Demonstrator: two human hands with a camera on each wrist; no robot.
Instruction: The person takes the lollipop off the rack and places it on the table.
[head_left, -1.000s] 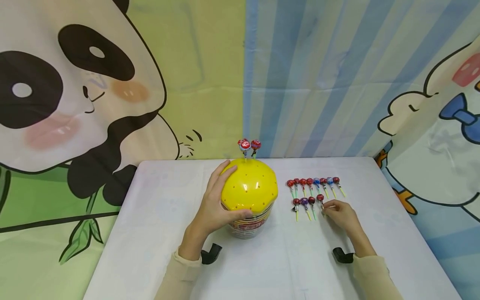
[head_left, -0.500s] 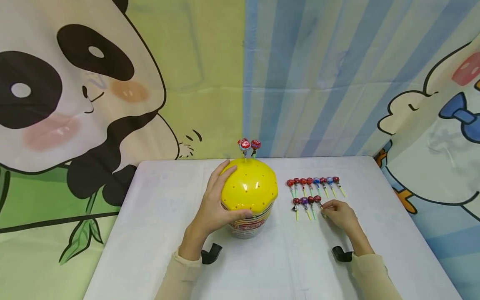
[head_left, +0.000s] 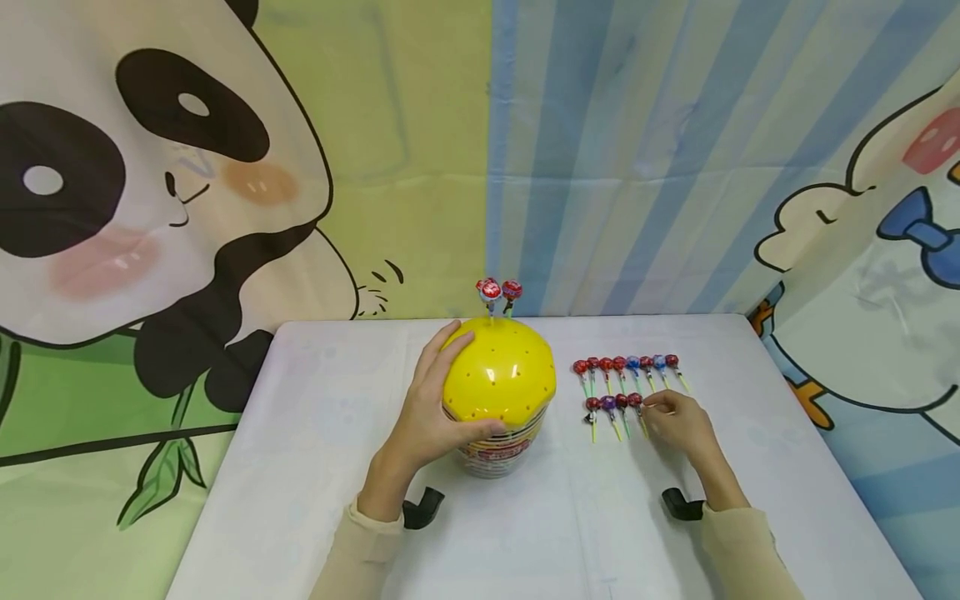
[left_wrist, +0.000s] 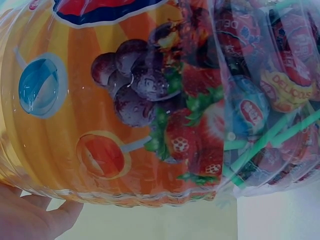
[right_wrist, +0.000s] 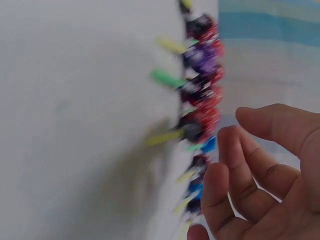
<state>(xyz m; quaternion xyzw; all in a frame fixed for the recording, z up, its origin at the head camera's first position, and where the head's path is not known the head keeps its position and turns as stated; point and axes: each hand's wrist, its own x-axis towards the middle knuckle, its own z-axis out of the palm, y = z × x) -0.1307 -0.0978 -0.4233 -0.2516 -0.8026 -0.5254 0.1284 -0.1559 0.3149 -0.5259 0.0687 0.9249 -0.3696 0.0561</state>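
My left hand (head_left: 427,417) grips the domed yellow lid (head_left: 501,371) of a clear, ribbed lollipop jar, thumb across the front and fingers over the left side. Through the jar wall (left_wrist: 125,100), with its orange fruit label, wrapped lollipops show in the left wrist view. A few lollipops (head_left: 491,290) stand upright at the lid's far side. To the right, my right hand (head_left: 681,423) is beside the last lollipop (head_left: 636,401) of the front row. In the right wrist view its thumb and fingers are apart from that red-wrapped lollipop (right_wrist: 195,127), with nothing between them.
Behind the front row lies a second row of several lollipops (head_left: 619,363), sticks toward me. Small holes dot the lid. The white table (head_left: 337,375) ends at a printed backdrop (head_left: 420,167). Black wrist mounts (head_left: 684,505) stick out inward from both sleeves.
The right hand has shifted the last lollipop slightly left, into line with the front row, and has let go of it. The left hand and jar have stayed put.
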